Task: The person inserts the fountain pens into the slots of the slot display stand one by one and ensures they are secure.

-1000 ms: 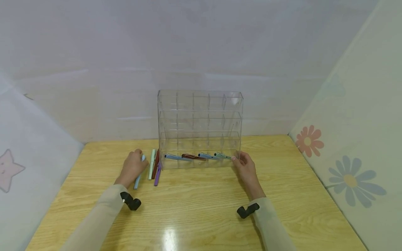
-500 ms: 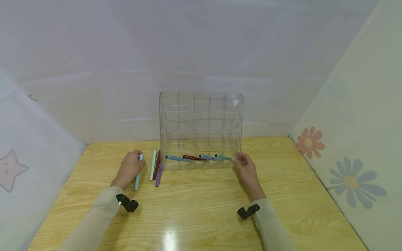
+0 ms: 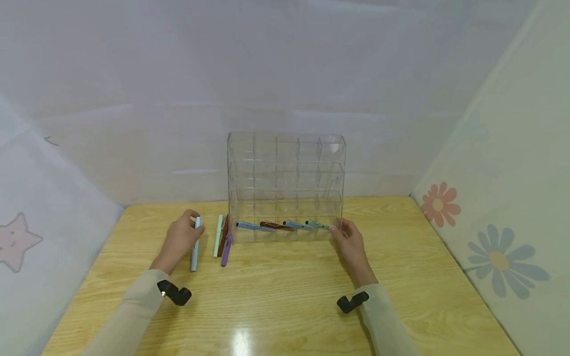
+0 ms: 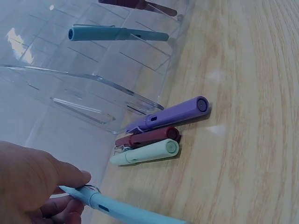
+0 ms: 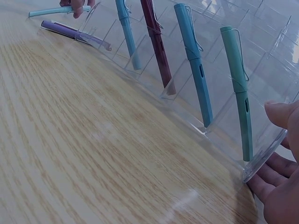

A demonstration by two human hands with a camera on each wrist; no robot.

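Note:
My left hand (image 3: 180, 238) pinches a light blue pen (image 4: 126, 210) by its cap end, between thumb and fingers, left of the other pens. Whether its near end touches the table cannot be told. A pale green pen (image 4: 147, 153), a dark red pen (image 4: 148, 137) and a purple pen (image 4: 175, 113) lie side by side at the left of a clear acrylic rack (image 3: 286, 202). Along the rack's bottom row lean two blue pens, a dark red pen (image 5: 158, 49) and a green pen (image 5: 238, 84). At the rack's lower right corner, my right hand (image 3: 352, 244) grips the side, thumb in front.
The rack stands upright near the back of the wooden table (image 3: 276, 301), with several divided tiers above the pens. A pale wall sheet (image 3: 285, 64) hangs behind it. Patterned sheets with flowers (image 3: 496, 257) and a star (image 3: 20, 242) flank the table.
My left hand has shifted slightly left, away from the rack, and the blue pen in it now stands straighter in the head view. My right hand keeps its hold on the rack.

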